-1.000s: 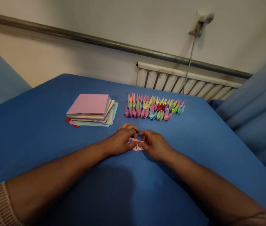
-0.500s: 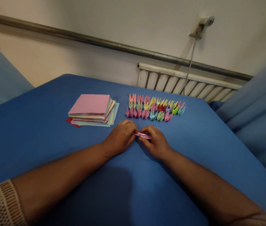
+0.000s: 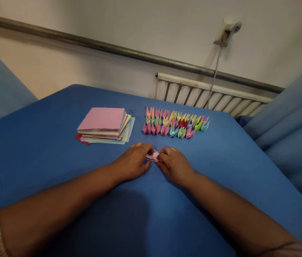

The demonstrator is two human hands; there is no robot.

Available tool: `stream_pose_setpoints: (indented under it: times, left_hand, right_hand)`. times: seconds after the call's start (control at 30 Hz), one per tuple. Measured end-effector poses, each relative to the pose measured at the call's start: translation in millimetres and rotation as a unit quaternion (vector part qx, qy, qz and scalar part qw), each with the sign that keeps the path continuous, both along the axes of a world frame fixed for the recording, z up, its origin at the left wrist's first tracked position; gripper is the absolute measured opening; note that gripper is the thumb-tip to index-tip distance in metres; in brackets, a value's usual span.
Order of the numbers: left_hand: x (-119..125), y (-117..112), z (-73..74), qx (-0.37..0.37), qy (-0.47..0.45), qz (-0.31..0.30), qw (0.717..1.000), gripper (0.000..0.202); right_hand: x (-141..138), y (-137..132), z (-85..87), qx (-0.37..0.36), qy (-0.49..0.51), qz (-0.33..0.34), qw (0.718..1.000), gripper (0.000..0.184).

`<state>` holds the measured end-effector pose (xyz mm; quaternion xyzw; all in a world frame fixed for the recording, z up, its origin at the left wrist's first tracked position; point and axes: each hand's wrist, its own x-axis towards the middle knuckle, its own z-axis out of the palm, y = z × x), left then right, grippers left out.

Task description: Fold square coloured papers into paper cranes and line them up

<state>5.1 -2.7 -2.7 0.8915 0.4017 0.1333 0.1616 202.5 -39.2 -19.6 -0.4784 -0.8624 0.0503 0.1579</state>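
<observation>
Between my two hands is a small piece of folded pink paper (image 3: 153,156), held just above or on the blue-covered table. My left hand (image 3: 133,161) grips its left end, thumb below and fingers curled over the top. The right end is pinched by my right hand (image 3: 176,165), whose fingers cover part of it. Beyond the hands stand several rows of small folded paper cranes (image 3: 176,122) in pink, yellow, green, blue and red. A stack of coloured paper sheets (image 3: 102,118), pink on top, lies past my left hand.
The blue table cover (image 3: 194,210) reaches toward a wall with a metal rail (image 3: 129,53) and a white radiator (image 3: 194,85). A cord (image 3: 214,73) hangs from a wall fitting (image 3: 226,33). Blue curtains (image 3: 295,132) flank the table.
The folded pink paper has shifted left and turned, showing more of its face. My left hand has drawn slightly left, and my right fingers have closed farther over the right end.
</observation>
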Motion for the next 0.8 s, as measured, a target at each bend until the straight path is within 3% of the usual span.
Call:
stream_pose_setpoints:
  times: [0.07,0.17,0.3,0.37,0.67,0.8]
  left_hand:
    - [-4,-3,5.2,-0.018,0.006,-0.013,1.000,0.033]
    - [-7,2,9.1,-0.045,0.011,-0.040,0.998,0.026]
    - [-9,16,7.4,-0.073,-0.003,-0.078,0.994,0.010]
    - [-10,20,5.5,-0.074,-0.008,-0.088,0.993,0.013]
    - [-5,21,-2.4,-0.012,0.000,-0.033,0.999,0.020]
    - [-6,21,-4.5,-0.004,-0.011,-0.033,0.999,0.020]
  right_hand:
    - [-1,-3,1.1,-0.010,-0.004,-0.001,1.000,0.023]
    - [-1,-6,1.1,-0.022,0.002,0.005,1.000,0.021]
    - [-1,-4,-1.5,-0.034,0.020,0.008,0.999,0.020]
    - [-1,-2,-3.6,-0.045,0.041,-0.002,0.998,0.021]
    - [0,1,-8.7,-0.051,0.112,-0.019,0.992,0.012]
    - [1,-2,-3.0,-0.030,0.055,0.025,0.998,0.027]
